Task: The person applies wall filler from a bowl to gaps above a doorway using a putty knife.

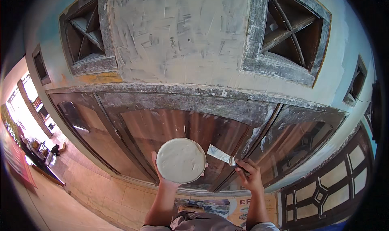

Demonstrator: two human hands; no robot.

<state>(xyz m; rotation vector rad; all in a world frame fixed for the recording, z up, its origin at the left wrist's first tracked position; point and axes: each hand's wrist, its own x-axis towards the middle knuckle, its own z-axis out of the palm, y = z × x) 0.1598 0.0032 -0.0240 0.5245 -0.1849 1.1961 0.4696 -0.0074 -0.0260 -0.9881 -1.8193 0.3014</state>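
Observation:
My left hand is closed round a round container filled to the rim with off-white filler paste; most of its fingers are hidden behind it. The paste's surface is fairly smooth with a few small dents. In my right hand is a putty knife, gripped by its dark handle. Its flat blade points up and left toward the container, a short gap from it, and a lump of paste clings near the handle end. Neither tool nor container touches the wall.
Ahead, a grey-white wall panel with rough smears lies between two worn wooden vents. Below runs a scuffed wooden frame with glass panes. A dark lattice door stands at right. Printed sheeting covers some tiled floor.

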